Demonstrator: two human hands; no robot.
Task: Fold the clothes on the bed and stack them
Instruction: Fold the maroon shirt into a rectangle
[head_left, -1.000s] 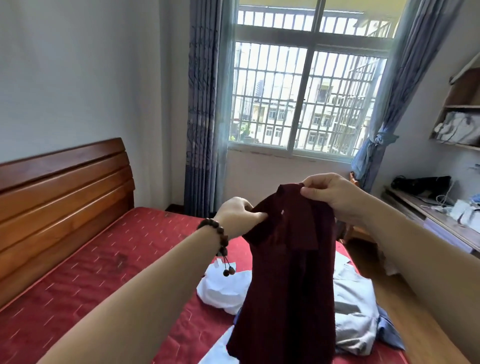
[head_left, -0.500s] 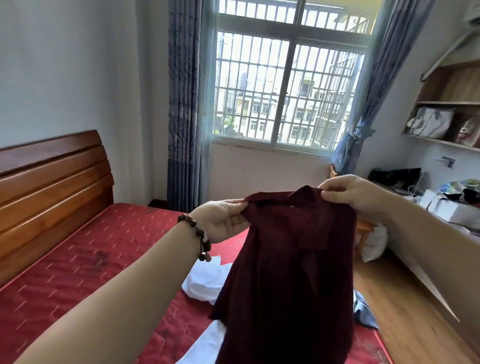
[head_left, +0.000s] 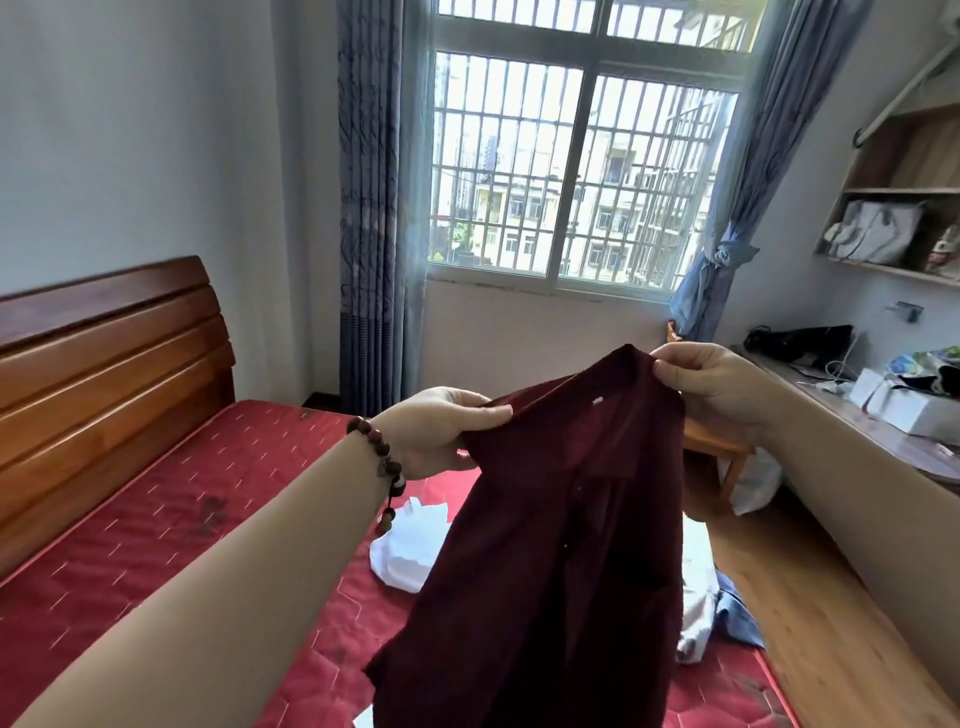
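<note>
A dark maroon shirt (head_left: 561, 545) hangs in the air above the bed (head_left: 156, 561), held up by its top edge. My left hand (head_left: 441, 431), with a bead bracelet on the wrist, pinches the shirt's left shoulder. My right hand (head_left: 711, 384) pinches the right end of the top edge near the collar. Under the hanging shirt, a crumpled white garment (head_left: 410, 551) lies on the red mattress. A pale grey and blue garment (head_left: 722, 613) lies at the bed's right edge, mostly hidden by the shirt.
A wooden headboard (head_left: 104, 374) stands at the left. The barred window (head_left: 576, 171) with blue curtains is straight ahead. A desk (head_left: 852, 415) with boxes and cables runs along the right wall under shelves (head_left: 904, 208). Wooden floor (head_left: 810, 623) lies between bed and desk.
My hands have drawn apart along the shirt's top edge, spreading it wider. My view has swung to the right and down a little.
</note>
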